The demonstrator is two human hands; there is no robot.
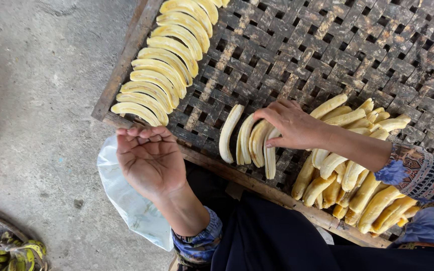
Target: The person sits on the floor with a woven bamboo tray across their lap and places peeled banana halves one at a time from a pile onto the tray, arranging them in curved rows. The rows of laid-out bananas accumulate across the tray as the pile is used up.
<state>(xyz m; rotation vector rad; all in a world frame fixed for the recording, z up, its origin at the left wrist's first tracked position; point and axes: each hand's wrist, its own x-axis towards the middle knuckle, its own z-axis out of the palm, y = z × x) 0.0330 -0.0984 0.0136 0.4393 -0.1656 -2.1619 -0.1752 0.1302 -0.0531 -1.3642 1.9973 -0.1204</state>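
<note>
A dark woven bamboo tray (pixel 327 45) lies in front of me. My right hand (pixel 290 123) rests fingers-down on a short row of peeled banana slices (pixel 247 140) near the tray's front edge, touching the rightmost slice. A loose heap of peeled bananas (pixel 357 185) sits under and behind my right forearm. A longer neat row of slices (pixel 164 65) runs up the tray's left side. My left hand (pixel 149 158) hovers palm up with fingers curled just off the tray's front left corner, holding nothing.
Grey concrete floor (pixel 36 100) lies to the left. A white plastic bag (pixel 126 200) sits under my left forearm. Banana peels in a basket (pixel 6 251) show at the bottom left corner. The tray's wooden frame (pixel 121 65) borders the slices.
</note>
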